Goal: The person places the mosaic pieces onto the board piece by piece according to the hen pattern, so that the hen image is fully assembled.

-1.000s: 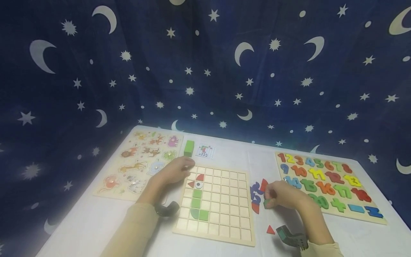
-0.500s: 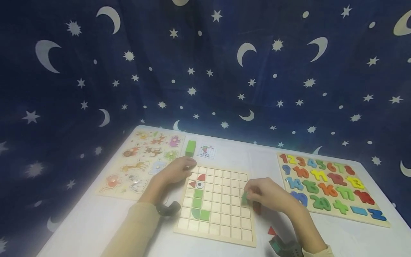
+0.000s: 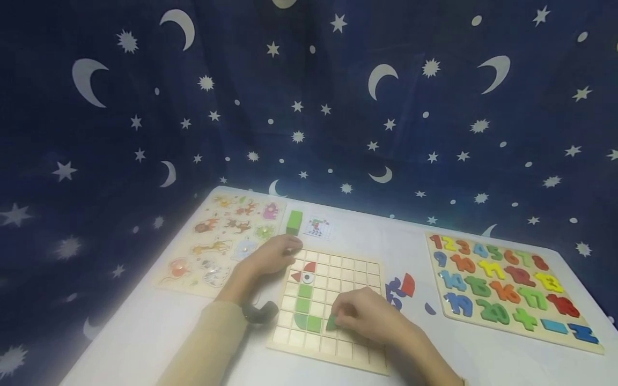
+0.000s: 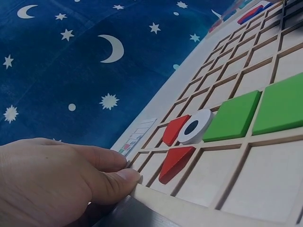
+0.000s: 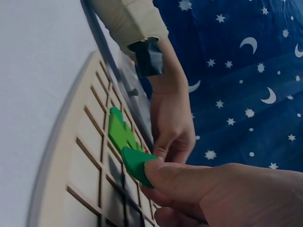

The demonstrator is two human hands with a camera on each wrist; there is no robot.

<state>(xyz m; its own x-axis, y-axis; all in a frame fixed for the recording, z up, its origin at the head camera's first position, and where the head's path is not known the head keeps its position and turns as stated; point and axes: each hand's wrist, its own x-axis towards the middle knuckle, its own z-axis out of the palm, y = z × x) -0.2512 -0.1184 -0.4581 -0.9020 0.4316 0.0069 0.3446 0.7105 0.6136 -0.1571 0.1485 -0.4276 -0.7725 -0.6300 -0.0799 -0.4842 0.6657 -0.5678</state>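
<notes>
My right hand (image 3: 369, 315) pinches a dark green quarter-round piece (image 5: 136, 163) between thumb and fingers, close over the wooden grid board (image 3: 289, 347), just right of a green square (image 3: 314, 324). At the board's far left corner my left hand (image 4: 61, 175) grips the edge with thumb and forefinger. Set in the cells are a red quarter-round (image 4: 175, 130), a white disc with a black dot (image 4: 195, 126), a red triangle (image 4: 175, 164), further green squares (image 4: 233, 116) and a green quarter-round (image 3: 300, 321).
Purple pieces (image 3: 395, 301) and a red quarter-round (image 3: 407, 284) lie right of the board. Behind it are a green block (image 3: 294, 221) and a pattern card (image 3: 318, 227). An animal puzzle (image 3: 212, 246) lies left, a number puzzle (image 3: 504, 284) right.
My right hand has carried the dark green piece leftward from the loose pieces to over the board's lower middle. The left hand stays at the corner. The view has turned slightly right.
</notes>
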